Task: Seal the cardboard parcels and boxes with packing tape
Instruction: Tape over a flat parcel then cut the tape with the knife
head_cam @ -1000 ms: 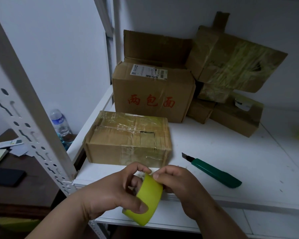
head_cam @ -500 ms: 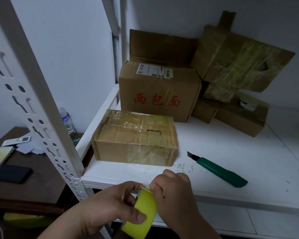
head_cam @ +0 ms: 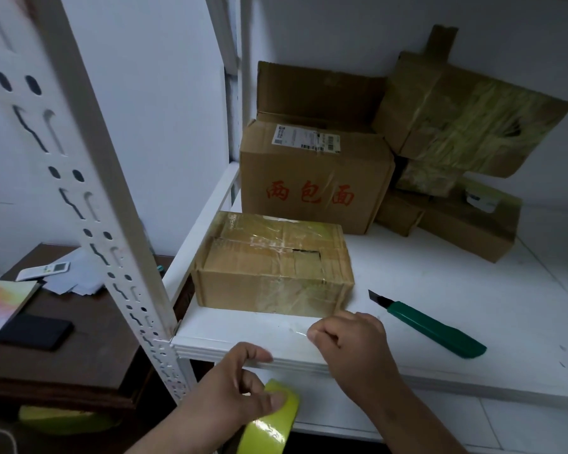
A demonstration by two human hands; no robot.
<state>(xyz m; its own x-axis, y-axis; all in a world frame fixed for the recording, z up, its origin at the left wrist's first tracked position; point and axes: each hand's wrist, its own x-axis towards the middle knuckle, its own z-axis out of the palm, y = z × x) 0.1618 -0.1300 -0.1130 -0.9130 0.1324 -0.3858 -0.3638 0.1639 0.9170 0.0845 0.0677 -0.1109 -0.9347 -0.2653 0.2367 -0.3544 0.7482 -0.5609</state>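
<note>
**Q:** From the head camera, what lies around your hands?

**A:** My left hand [head_cam: 240, 385] grips a yellow-green tape roll [head_cam: 269, 424], thumb curled over its rim, just below the front edge of a white shelf [head_cam: 473, 322]. My right hand [head_cam: 351, 345] sits up and to the right of it, over the shelf edge, fingertips pinched on a clear strip of tape [head_cam: 295, 332] that runs back toward the roll. Right of that hand lies a green utility knife [head_cam: 436, 329], blade out. Left of both hands a white slotted post [head_cam: 89, 198] crosses the view and hides part of a dark table [head_cam: 79, 355] that holds a remote, papers and a black phone.

**Q:** And the boxes?

**A:** Just beyond my right hand sits a small cardboard box [head_cam: 273, 267], already glossy with tape, with a dark gap in its top seam. I cannot tell what is inside. Behind it stands a larger box with red characters [head_cam: 312, 181], a shipping label on top and its rear flap up. Further right, several taped parcels [head_cam: 466, 126] lean in a heap against the wall.
</note>
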